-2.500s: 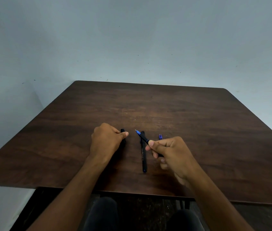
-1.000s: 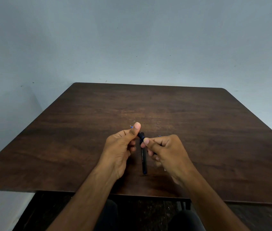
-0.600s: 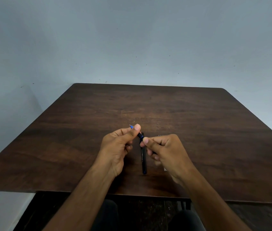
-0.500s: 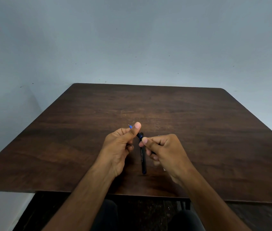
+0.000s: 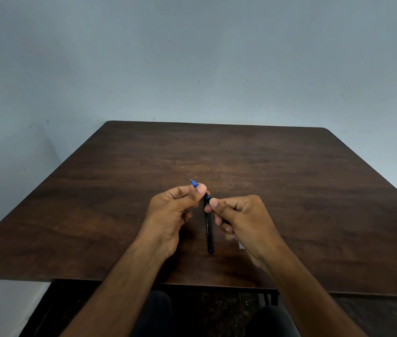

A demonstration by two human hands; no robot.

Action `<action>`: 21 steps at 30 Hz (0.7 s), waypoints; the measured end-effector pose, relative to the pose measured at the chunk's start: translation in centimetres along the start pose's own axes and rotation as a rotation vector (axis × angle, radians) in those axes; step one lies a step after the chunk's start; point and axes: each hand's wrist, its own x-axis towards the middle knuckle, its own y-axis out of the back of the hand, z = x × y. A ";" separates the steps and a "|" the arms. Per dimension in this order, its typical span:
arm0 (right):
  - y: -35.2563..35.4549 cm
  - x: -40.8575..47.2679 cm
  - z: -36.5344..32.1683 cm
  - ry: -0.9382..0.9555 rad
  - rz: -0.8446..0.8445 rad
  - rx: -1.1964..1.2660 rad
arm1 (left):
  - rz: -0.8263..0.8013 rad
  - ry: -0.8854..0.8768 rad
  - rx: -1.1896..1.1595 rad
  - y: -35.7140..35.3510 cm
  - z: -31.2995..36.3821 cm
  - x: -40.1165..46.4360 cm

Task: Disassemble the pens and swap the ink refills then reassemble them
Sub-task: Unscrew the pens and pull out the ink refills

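- The left hand [image 5: 168, 212] is above the tabletop [image 5: 289, 190], near its front middle part. Its thumb and curled fingers [image 5: 201, 189] pinch the blue tip end of a pen [image 5: 207, 198].
- This pen lies slanted between the two hands. Its blue point [image 5: 193, 183] sticks out past the left thumb, toward the far left.
- The right hand [image 5: 243, 220] is just beside the left one. Its thumb and curled fingers hold the dark body of the same pen; most of that body is hidden inside the hand.
- A second black pen [image 5: 209, 229] lies on the tabletop between the two hands, pointing away from the person, with a blue end toward the front edge.
- A small pale piece [image 5: 240, 245] shows on the tabletop at the right wrist; I cannot tell what it is.
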 end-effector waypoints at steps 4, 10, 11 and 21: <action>-0.2 -0.1 0.1 0.009 -0.012 -0.016 | 0.012 0.058 0.002 -0.1 -0.1 0.3; -0.1 -0.1 0.1 -0.011 0.013 0.005 | -0.161 0.072 -0.010 0.4 0.1 -0.1; -0.1 0.0 0.1 -0.017 0.020 0.010 | -0.178 0.062 -0.024 0.5 0.2 -0.1; -0.3 0.0 0.0 -0.019 0.005 0.048 | 0.032 0.030 -0.061 0.0 0.1 0.3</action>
